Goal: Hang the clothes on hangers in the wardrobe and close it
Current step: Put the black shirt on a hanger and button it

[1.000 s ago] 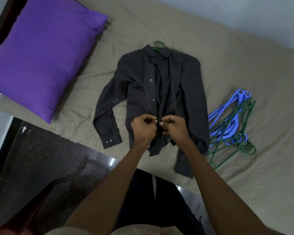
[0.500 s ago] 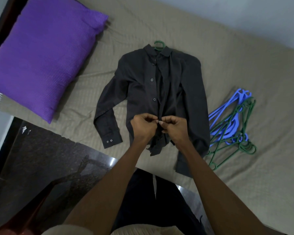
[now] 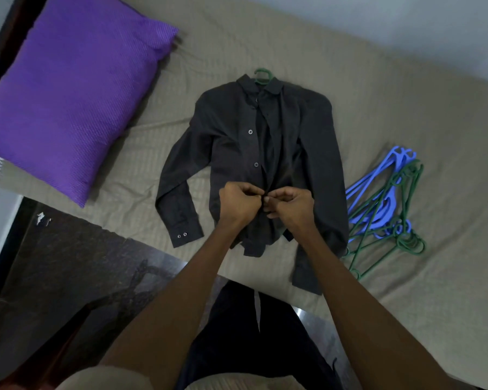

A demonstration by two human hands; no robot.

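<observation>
Dark shirt [image 3: 237, 153] lies flat mid-bed [image 3: 406, 94], green hanger [image 3: 262, 75] hook at collar. Left hand [image 3: 238, 202] and right hand [image 3: 292, 202] fingers pinch its front edges together. Spare hangers [image 3: 383, 204] right.

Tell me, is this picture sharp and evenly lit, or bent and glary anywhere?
Head view: dim, soft light; the bed edge bows from the wide lens; the dark shirt loses detail; a glint shows on the polished floor; both forearms look stretched.
</observation>
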